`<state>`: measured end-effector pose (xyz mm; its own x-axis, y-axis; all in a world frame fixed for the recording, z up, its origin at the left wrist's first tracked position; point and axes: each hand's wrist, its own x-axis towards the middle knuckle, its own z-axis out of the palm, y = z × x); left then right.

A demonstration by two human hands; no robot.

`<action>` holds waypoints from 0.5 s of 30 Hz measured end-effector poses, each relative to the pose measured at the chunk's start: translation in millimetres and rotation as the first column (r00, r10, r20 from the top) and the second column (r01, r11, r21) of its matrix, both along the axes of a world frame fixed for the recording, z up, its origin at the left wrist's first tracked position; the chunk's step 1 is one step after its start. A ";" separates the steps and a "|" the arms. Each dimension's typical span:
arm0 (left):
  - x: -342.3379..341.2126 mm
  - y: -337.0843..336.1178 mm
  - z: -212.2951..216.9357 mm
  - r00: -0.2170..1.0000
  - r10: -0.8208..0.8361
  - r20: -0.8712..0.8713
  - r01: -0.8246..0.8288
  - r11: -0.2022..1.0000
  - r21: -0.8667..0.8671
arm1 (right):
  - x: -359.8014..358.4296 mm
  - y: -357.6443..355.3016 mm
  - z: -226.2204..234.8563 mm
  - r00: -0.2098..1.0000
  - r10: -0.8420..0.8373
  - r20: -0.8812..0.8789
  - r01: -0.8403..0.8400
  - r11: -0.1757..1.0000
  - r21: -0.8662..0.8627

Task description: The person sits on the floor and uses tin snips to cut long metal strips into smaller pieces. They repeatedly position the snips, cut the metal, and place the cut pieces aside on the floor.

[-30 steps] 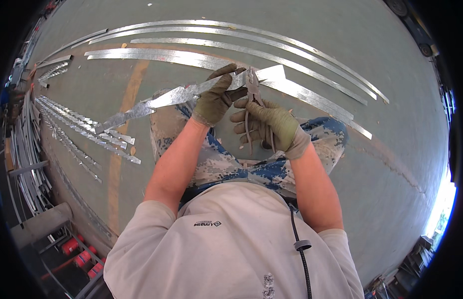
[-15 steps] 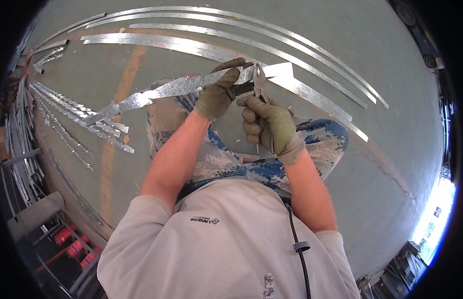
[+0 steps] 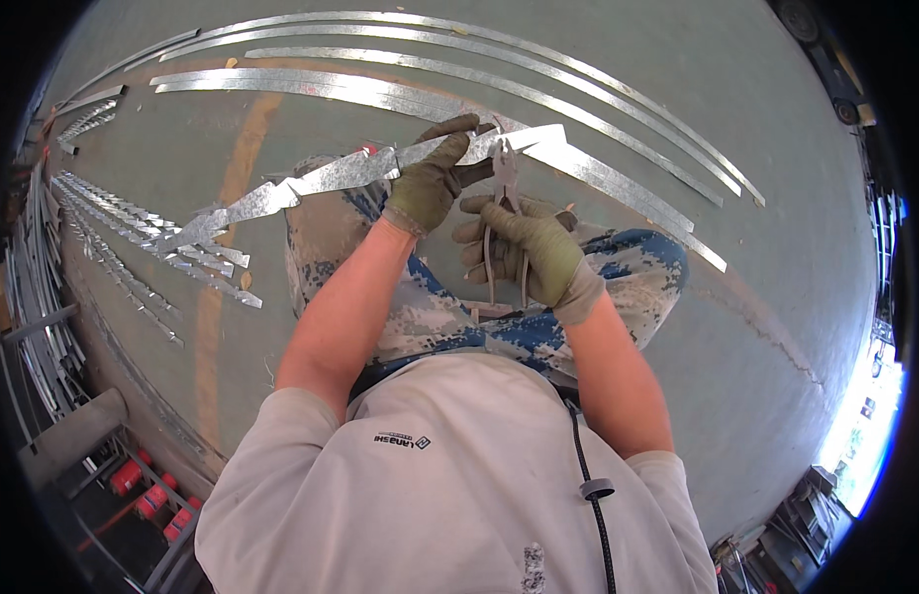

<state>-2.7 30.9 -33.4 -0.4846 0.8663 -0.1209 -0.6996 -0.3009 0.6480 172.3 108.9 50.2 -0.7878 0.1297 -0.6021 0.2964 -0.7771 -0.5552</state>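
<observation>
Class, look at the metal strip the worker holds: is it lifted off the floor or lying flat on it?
Lifted. The left hand grips the metal strip above the knees, the snips in the right hand biting it.

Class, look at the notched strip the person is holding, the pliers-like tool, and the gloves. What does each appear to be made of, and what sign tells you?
Notched strip: thin sheet metal, probably galvanised steel; bright, mottled silvery glare.
Pliers-like tool: bare metal, likely steel; dull grey jaws and handles, no visible coating.
Gloves on the left hand and right hand: knitted fabric, olive-green, matte, creased; fibre unclear.
</observation>
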 end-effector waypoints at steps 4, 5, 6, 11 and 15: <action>-0.2 2.0 2.1 0.999 0.041 -0.016 -0.041 0.998 -0.046 | 10.1 -14.0 0.1 0.994 0.038 0.105 -0.046 0.996 0.078; -0.7 1.4 2.1 0.999 0.041 -0.016 -0.041 0.998 -0.045 | 13.9 -15.0 0.4 0.993 0.044 0.110 -0.053 0.996 0.078; -1.1 0.8 1.8 0.999 0.041 -0.016 -0.042 0.998 -0.044 | 17.6 -15.3 0.6 0.992 0.051 0.116 -0.060 0.995 0.079; -3.1 -2.3 0.0 0.998 0.062 0.016 -0.062 0.998 -0.025 | 36.3 -5.8 1.9 0.991 0.047 0.126 -0.075 0.970 0.229; -2.6 -3.6 0.0 0.997 0.079 0.016 -0.079 0.997 -0.026 | 41.0 -1.7 0.2 0.990 0.007 0.143 -0.049 0.957 0.288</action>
